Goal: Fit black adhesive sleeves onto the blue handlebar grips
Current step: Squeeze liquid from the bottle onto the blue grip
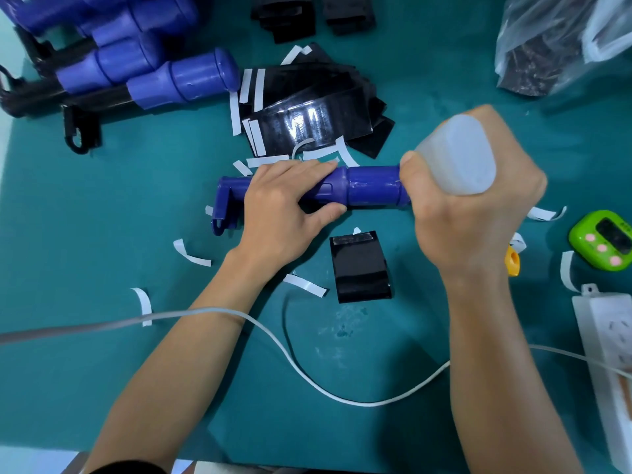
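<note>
Blue handlebar grip (372, 186), mid-counter, clamped in left hand (284, 206); right hand (472, 227) wrapped round translucent bottle (458, 155) tipped at its end; black sleeve (360, 268) just toward near edge; likely risk: overspill, adhesive failing.

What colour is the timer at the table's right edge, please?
The timer is bright green with pink buttons; the head view shows it.

The teal worktop (102, 200) carries a single black sleeve (360, 271) lying flat. Beyond it lies a heap of black sleeves (307, 111). Farther back to its left are stacked blue grips (181, 80). To its right sit a green timer (602, 241) and a white power strip (608, 336). White backing strips (304, 284) lie scattered around it, and a white cable (362, 403) curves in front.
</note>
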The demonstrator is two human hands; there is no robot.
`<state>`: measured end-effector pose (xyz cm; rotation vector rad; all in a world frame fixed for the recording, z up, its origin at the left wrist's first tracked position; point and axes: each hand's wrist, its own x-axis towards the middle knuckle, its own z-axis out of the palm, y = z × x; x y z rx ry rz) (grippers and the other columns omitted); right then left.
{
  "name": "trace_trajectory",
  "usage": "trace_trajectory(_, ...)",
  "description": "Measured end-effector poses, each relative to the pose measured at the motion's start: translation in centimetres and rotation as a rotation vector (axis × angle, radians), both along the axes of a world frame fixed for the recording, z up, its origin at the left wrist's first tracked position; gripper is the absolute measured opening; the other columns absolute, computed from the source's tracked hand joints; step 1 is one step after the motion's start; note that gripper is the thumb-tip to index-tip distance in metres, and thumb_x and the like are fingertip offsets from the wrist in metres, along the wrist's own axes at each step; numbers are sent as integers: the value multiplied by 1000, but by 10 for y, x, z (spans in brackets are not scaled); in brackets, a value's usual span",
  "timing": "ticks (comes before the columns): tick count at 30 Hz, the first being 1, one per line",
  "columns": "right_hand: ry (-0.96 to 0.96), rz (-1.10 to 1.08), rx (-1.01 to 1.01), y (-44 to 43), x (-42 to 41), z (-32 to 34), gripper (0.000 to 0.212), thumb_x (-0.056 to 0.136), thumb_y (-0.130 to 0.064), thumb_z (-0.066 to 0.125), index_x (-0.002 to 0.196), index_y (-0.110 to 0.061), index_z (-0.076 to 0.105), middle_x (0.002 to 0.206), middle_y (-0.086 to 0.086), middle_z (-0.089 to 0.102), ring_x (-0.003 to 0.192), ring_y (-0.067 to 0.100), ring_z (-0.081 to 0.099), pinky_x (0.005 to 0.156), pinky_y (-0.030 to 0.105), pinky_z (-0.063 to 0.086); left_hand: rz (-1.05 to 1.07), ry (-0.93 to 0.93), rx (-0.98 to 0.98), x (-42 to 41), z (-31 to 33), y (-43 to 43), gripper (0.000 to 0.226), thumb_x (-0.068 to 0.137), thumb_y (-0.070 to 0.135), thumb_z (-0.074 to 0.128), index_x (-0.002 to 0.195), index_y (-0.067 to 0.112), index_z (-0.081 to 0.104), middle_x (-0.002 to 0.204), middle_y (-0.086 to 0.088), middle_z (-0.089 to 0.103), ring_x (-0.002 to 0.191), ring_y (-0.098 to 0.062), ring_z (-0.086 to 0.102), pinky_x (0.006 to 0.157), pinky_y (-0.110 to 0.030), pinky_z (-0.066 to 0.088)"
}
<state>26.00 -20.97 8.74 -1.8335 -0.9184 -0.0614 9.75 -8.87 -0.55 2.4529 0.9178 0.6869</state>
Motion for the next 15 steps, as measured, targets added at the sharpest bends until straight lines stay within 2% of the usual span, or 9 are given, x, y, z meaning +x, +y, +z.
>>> trace_trajectory(1,22,-6,23,-1,2,0,34,78,-14,79,78,-22,46,73,5,41,62,26,35,53,40,35,2,-7,5,0,0,0,56,78,46,83,127,20,75,120,5,75,109,-19,66,99,-28,38)
trace_trajectory(4,158,21,97,-1,6,0,34,79,-14,81,77,-1,50,71,8,46,65,31,42,58,42,40,-2,-13,16,1,-1,0,56,78,46,83,127,19,76,120,5,76,108,-20,66,98,-29,39)
trace_trajectory(6,218,47,84,1,6,-2,36,79,-15,82,78,2,51,73,15,50,66,35,46,59,45,43,-2,-14,18,1,-1,1,56,78,45,84,127,19,76,120,5,76,108,-20,66,98,-29,39)
trace_trajectory(8,225,62,51,1,6,-5,36,79,-16,81,78,0,50,71,15,49,65,36,45,57,46,42,-3,-13,18,1,-1,0,56,78,45,84,127,19,75,121,5,76,109,-20,66,99,-28,39)
trace_trajectory(10,180,28,32,0,11,-7,36,78,-15,81,76,-4,46,68,6,42,64,33,39,54,44,38,-7,-16,23,1,-2,0,56,78,45,85,127,19,75,121,5,76,109,-20,66,99,-28,39)
trace_trajectory(12,192,-14,69,-2,18,-5,34,77,-14,81,75,-3,49,70,9,44,64,32,40,55,44,39,-9,-18,35,0,-1,0,56,79,46,85,127,18,75,121,4,76,110,-19,66,100,-29,38)
trace_trajectory(13,252,-28,124,-3,22,-2,29,76,-12,82,74,-4,55,70,12,49,63,28,45,55,43,42,-8,-17,44,0,-1,-1,56,79,46,85,127,18,75,121,5,76,110,-19,66,102,-30,38)
trace_trajectory(15,468,-60,256,-6,33,6,15,72,-11,82,71,-16,68,66,0,60,62,15,53,55,34,47,-5,-10,67,0,2,-3,54,81,47,84,127,20,75,122,6,75,112,-17,66,104,-30,35)
